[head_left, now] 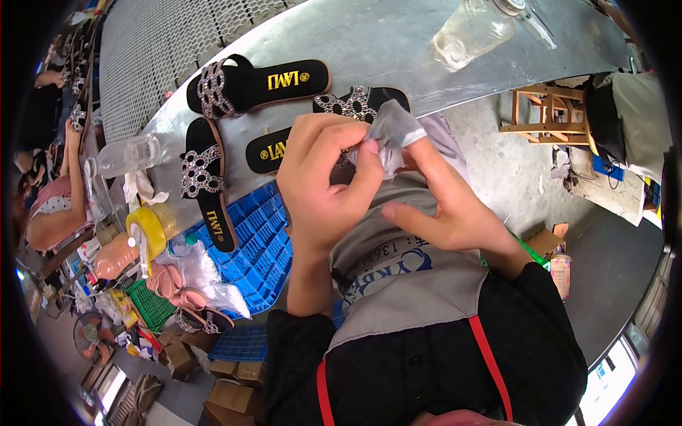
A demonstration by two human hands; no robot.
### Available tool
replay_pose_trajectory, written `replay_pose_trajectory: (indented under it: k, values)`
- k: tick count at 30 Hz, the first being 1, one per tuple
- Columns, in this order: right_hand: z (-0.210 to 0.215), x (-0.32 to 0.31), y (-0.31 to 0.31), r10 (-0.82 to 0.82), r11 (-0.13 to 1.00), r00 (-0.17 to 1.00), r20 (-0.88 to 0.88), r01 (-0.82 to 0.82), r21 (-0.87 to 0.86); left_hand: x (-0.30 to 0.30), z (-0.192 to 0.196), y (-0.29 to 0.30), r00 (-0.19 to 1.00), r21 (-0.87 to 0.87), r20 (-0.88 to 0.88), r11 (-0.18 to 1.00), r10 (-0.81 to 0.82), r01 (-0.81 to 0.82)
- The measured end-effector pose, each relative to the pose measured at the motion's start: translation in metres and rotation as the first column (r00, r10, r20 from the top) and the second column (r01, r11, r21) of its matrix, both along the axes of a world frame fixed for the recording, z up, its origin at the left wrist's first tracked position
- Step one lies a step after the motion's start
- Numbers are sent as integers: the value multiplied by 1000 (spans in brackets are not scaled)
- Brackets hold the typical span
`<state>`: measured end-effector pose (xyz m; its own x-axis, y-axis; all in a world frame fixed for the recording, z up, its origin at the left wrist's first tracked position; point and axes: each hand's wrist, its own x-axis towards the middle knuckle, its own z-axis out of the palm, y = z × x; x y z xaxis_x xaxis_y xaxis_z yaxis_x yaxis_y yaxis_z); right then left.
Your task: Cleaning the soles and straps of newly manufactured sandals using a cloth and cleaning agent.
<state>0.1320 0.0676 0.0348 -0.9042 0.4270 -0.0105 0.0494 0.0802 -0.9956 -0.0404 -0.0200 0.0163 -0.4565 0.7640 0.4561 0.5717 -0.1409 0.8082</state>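
My left hand [323,181] and my right hand [447,202] are raised in front of my chest, both pinching a small crumpled clear plastic bag [393,131]. Behind them, on a metal worktable [383,42], lie three black flat sandals with beaded straps: one [256,84] at the back, one [206,181] at the left and one [284,145] partly hidden by my left hand. My grey apron [405,277] hangs below my hands.
A clear glass jar [474,30] lies on the table's far right, and a clear bottle [128,155] on its left end. A blue crate [259,241], a yellow tape roll [145,227], bagged sandals [188,280] and cardboard boxes sit lower left. Another person [53,192] works far left. A wooden stool [543,110] stands right.
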Motion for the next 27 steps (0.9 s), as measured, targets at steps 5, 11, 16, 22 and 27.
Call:
replay_pose_trajectory:
  k: [5, 11, 16, 22, 27]
  values:
    - [16, -25, -10, -19, 975, 996, -85, 37, 217, -18, 28, -23, 974, -36, 208, 996, 89, -83]
    - [-11, -24, -9, -282, 886, 929, -242, 348, 305, -10, 22, -28, 970, -10, 244, 1000, -19, 22]
    - [0, -34, 1, -231, 918, 933, -275, 303, 257, 1, 44, -42, 884, -114, 458, 980, -94, 163]
    - [-13, -35, 17, -152, 984, 918, -365, 107, -142, -11, 45, -45, 960, -228, 277, 968, -42, 109]
    - [-14, -40, 6, -265, 903, 861, -435, 63, -426, -13, 37, -40, 965, -195, 263, 980, 11, 42]
